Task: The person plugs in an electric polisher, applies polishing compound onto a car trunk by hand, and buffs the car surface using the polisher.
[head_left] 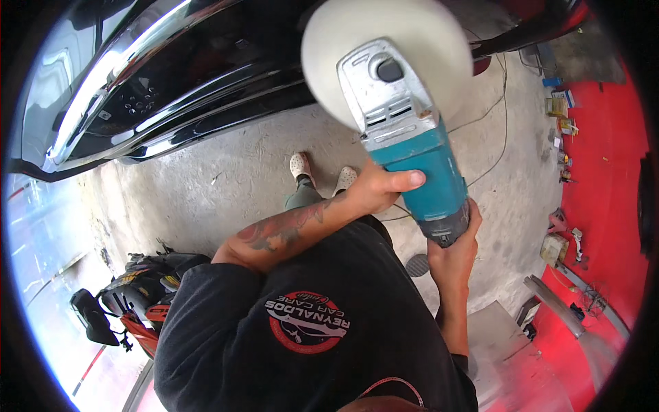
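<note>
A rotary polisher (419,170) with a teal body and a silver metal gear head (381,92) is held in both hands in front of me. My left hand (383,186) grips the underside and side of the teal housing, thumb along its top. Around the dark rear end of the tool wraps my right hand (458,234). A round cream polishing pad (329,62) sits at the front, its edge blurred. Behind the pad is the glossy black side of a car (206,67); I cannot tell whether the pad touches it.
Beads of liquid (139,100) dot the lower left car panel. A thin cable (504,118) runs across the concrete floor (237,175). Cans and bottles (564,126) line the red wall (602,180) at right. A motorcycle (139,293) stands behind at left.
</note>
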Tool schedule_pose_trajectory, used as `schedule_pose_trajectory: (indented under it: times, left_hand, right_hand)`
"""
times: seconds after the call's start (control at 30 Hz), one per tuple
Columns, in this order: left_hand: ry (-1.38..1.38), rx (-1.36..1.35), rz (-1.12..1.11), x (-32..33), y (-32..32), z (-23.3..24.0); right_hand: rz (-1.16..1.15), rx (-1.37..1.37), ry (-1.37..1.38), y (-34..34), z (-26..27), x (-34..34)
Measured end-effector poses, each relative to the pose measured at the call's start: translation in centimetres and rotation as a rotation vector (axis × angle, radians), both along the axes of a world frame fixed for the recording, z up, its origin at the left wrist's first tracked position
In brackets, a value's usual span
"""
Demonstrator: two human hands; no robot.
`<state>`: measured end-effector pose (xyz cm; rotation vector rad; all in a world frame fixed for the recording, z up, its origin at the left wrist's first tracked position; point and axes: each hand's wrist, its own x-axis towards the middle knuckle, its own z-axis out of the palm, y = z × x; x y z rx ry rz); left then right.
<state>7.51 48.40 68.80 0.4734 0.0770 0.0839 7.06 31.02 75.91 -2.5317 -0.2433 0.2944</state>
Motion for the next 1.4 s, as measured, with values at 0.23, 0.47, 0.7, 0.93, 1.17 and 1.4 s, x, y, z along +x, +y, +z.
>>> schedule_pose_trajectory:
  times: [0.23,0.47,0.7,0.93,1.17,1.4]
  left_hand:
    - [0.29,-0.007,0.118,-3.5,0.5,0.5]
    - [0.467,0.045,0.334,-6.1,2.6,2.5]
    - [0.397,0.214,0.336,-4.5,2.0,1.7]
    - [0.305,0.483,0.232,-3.5,3.1,1.9]
    - [0.488,0.448,0.259,-5.2,2.7,0.7]
    - [0.299,0.495,0.11,-2.4,2.9,1.4]
  right_hand:
    - [0.092,0.043,0.412,0.6,-0.2,0.7]
    - [0.337,0.115,0.537,2.7,-1.4,1.6]
    - [0.267,0.217,0.453,1.4,-3.4,1.6]
    - [0.195,0.387,0.357,2.0,-6.4,0.6]
    - [0.226,0.463,0.622,1.4,-8.6,-0.5]
    - [0.094,0.399,0.313,1.5,-7.1,-1.1]
